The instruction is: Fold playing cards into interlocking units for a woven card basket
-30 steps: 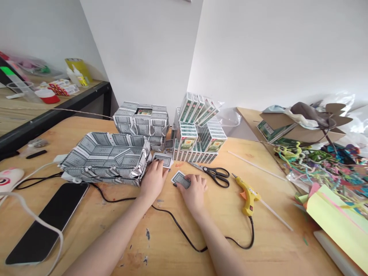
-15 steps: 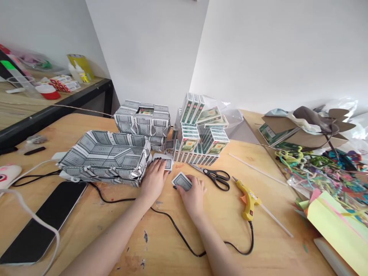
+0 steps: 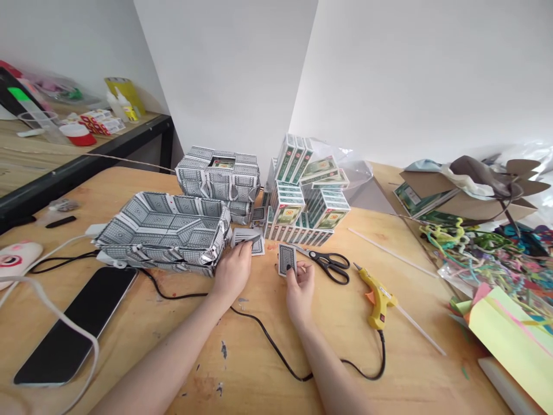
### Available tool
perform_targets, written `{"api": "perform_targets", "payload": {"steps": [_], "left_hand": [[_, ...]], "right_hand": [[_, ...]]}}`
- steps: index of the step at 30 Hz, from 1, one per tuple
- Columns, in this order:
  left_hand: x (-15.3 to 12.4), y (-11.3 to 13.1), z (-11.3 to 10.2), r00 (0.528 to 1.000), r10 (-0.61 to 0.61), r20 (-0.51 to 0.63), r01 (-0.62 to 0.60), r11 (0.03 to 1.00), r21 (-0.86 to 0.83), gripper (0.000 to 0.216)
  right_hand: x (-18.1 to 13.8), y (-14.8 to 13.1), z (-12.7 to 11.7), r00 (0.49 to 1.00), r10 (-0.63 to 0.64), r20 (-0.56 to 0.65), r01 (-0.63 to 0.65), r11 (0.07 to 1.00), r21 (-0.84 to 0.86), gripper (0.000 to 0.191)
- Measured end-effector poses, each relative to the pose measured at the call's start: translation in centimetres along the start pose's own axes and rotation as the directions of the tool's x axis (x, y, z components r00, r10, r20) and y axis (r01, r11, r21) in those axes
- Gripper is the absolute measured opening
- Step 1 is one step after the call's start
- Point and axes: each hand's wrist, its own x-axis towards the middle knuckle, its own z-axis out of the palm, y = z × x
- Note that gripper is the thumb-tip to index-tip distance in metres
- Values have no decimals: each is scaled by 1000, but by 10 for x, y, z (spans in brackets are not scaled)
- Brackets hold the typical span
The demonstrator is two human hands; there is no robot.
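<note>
My right hand (image 3: 301,291) grips a grey-patterned playing card (image 3: 286,258) between thumb and fingers, its back facing me. To its left, my left hand (image 3: 234,270) is closed at a small spread of playing cards (image 3: 258,246) on the table, and it pinches one card tilted above the rest. Part of the spread is covered by my fingers. Just left of that hand stands an open tray made of folded cards (image 3: 168,222), with a boxy card-built piece (image 3: 220,178) behind it.
Stacked card boxes (image 3: 298,233) rise behind the hands. Black scissors (image 3: 330,265) and a yellow glue gun (image 3: 379,300) lie to the right, its black cord crossing in front. A phone (image 3: 80,325) lies at left. Pipe cleaners (image 3: 488,253) and yellow paper (image 3: 510,340) fill the right side.
My right hand has moved slightly right and turned its card more upright. My left hand has drawn its fingers in on the cards, which now lie more spread out.
</note>
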Motion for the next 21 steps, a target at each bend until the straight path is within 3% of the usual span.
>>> {"api": "perform_targets", "payload": {"steps": [4,8,10,12,14,17,19,21], "left_hand": [[-2,0,2,998,33,-54,-37,996,-76,27],[-4,2,0,991,-17,-131,-14,973,-230,26],[-5,6,-2,992,-64,-113,21,938,-347,26],[-6,8,-4,993,-106,-44,75,889,-451,27],[-5,9,-6,986,-162,48,162,828,-536,27],[-3,8,-9,951,-216,222,310,655,-689,31],[-2,9,-11,921,-175,348,388,493,-779,33],[-2,11,-13,892,-126,434,450,341,-825,35]], "right_hand": [[2,-3,0,999,6,-33,-6,1000,1,20],[3,-8,-1,991,107,81,-118,981,151,26],[4,-9,-1,981,139,132,-163,968,193,35],[4,-10,-1,982,139,125,-160,972,173,32],[3,-10,-1,995,90,51,-96,989,110,23],[-1,-10,-2,991,-124,-51,124,992,-11,15],[-4,-10,-3,962,-274,17,274,955,-110,9],[-6,-9,-4,931,-334,149,360,910,-206,7]]}}
